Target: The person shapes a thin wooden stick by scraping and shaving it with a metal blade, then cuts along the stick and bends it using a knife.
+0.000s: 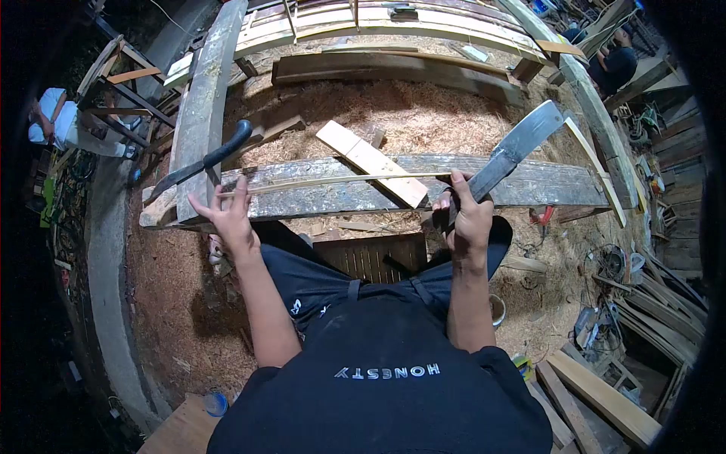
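A thin wooden strip (333,180) spans between my two hands above a worn beam (302,198). My left hand (233,219) has its fingers spread around the strip's left end, thumb and fingers apart. In my right hand (470,219) is a broad-bladed cleaver (522,144), its blade pointing up and to the right; the strip's right end meets that hand. A black-handled knife (224,147) lies on the left beam, close to my left hand. Between the hands, a pale board (372,163) rests slantwise across the beam.
Side beams (198,121) (594,98) and stacked planks (386,23) frame the work area. Wood shavings (181,303) cover the floor. One person (64,121) is at the far left, another (616,64) at the upper right. Timber pieces (605,393) lie at the lower right.
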Tool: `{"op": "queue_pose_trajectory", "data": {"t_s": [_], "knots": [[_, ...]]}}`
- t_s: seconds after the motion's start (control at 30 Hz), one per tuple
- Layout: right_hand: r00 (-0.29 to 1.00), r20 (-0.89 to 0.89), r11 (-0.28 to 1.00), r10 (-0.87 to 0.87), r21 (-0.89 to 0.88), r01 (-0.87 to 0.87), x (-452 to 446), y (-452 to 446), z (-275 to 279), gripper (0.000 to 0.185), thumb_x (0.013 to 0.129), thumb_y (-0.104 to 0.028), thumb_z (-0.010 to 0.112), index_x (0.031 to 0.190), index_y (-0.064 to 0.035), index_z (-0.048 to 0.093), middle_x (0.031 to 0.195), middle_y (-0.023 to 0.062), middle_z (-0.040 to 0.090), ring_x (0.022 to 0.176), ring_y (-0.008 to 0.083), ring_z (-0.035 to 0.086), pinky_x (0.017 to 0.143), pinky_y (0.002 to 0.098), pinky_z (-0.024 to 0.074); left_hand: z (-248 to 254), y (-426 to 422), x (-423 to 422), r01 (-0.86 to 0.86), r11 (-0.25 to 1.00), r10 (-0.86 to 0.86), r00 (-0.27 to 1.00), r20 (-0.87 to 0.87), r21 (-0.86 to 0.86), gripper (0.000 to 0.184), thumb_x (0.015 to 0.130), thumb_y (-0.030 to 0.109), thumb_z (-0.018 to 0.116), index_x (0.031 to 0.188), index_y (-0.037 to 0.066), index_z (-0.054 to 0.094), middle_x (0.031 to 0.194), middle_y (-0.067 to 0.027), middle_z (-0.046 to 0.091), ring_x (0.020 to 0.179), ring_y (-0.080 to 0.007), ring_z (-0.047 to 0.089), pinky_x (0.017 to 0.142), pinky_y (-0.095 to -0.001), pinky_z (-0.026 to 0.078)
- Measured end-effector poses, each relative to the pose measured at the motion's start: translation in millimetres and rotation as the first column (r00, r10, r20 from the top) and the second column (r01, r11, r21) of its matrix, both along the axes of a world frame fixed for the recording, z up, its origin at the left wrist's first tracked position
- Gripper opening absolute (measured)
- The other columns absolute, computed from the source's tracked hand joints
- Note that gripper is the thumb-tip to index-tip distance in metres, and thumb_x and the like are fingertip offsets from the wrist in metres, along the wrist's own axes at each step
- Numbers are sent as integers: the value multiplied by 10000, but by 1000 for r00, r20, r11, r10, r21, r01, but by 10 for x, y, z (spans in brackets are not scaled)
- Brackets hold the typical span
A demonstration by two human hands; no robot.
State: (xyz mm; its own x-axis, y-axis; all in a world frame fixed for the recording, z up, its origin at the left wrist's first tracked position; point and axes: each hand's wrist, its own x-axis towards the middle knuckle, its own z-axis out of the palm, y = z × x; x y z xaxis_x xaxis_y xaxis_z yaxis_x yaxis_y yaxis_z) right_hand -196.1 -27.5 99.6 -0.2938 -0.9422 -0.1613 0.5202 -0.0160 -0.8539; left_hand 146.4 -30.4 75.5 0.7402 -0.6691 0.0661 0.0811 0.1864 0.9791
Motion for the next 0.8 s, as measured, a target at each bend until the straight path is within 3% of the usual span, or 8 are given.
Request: {"op": "queue_pose_trajectory", "data": {"t_s": [0.07, 0.1, 0.17, 0.3, 0.43, 0.6, 0.7, 0.8], "knots": [[1000, 17, 1000, -21, 10, 21, 0, -47, -12, 174, 929, -84, 646, 1034, 15, 549, 708, 50, 544, 538, 140, 536, 517, 328, 498, -114, 50, 125, 14, 992, -79, 844, 530, 125, 638, 833, 116, 754, 1401, 89, 465, 1259, -136, 591, 1040, -259, 618, 929, -360, 468], [1000, 6, 999, -30, 26, 30, -7, -67, -18, 166, 927, -80, 647, 1021, 18, 551, 699, 49, 546, 534, 138, 536, 512, 324, 494, -104, 95, 170, 15, 992, -81, 845, 529, 129, 638, 833, 116, 754, 1401, 89, 465, 1259, -136, 591, 1040, -259, 618, 929, -360, 468], [999, -11, 998, -36, 49, 36, -24, -115, -54, 159, 925, -75, 648, 1007, 21, 553, 691, 48, 548, 530, 135, 535, 507, 320, 491, -103, 198, 231, 336, 794, -608, 477, 635, 507, 326, 864, 136, 714, 1172, 38, 670, 1121, -133, 679, 957, -199, 641, 876, -311, 492], [997, -69, 997, -27, 69, 32, 1, -212, -197, 175, 924, -71, 647, 1028, 46, 570, 660, 58, 563, 510, 144, 546, 497, 316, 483, 112, 291, -130, 579, 385, -914, 348, 209, 719, 215, 920, 141, 648, 1075, 3, 706, 895, -118, 728, 773, -134, 668, 713, -291, 534], [991, -129, 993, 24, 115, -9, 75, -222, -248, 201, 919, -78, 656, 1040, 64, 582, 646, 73, 585, 498, 152, 557, 491, 308, 471, -35, 287, -589, 821, 188, -981, 179, 69, 539, 246, 960, 209, 617, 1056, -4, 694, 702, -46, 659, 616, -94, 595, 557, -276, 475], [934, -333, 991, 125, 94, -100, -34, -105, -191, 475, 1024, -360, 491, 1233, 62, 551, 664, 68, 585, 439, 91, 447, 421, 262, 402, -263, 325, -919, 824, 278, -951, 309, 20, 494, 284, 985, 254, 582, 1015, 0, 703, 592, 23, 498, 534, -57, 420, 489, -272, 348], [969, -172, 984, 175, 51, -169, -199, 113, -287, 443, 1033, -369, 470, 1212, 11, 610, 645, 45, 587, 437, 85, 444, 416, 276, 378, -586, 318, -929, 788, 312, -923, 384, -28, 532, 323, 1002, 282, 554, 968, -6, 696, 596, 43, 451, 551, -44, 369, 479, -279, 304], [793, -532, 954, 296, 134, -266, -390, 256, -600, 491, 1031, -394, 456, 1352, -29, 526, 678, 22, 596, 507, 76, 495, 474, 253, 406, -713, 293, -975, 801, 310, -930, 367, -11, 511, 328, 1008, 273, 539, 943, -19, 673, 605, 39, 462, 568, -34, 377, 479, -279, 308]]}}
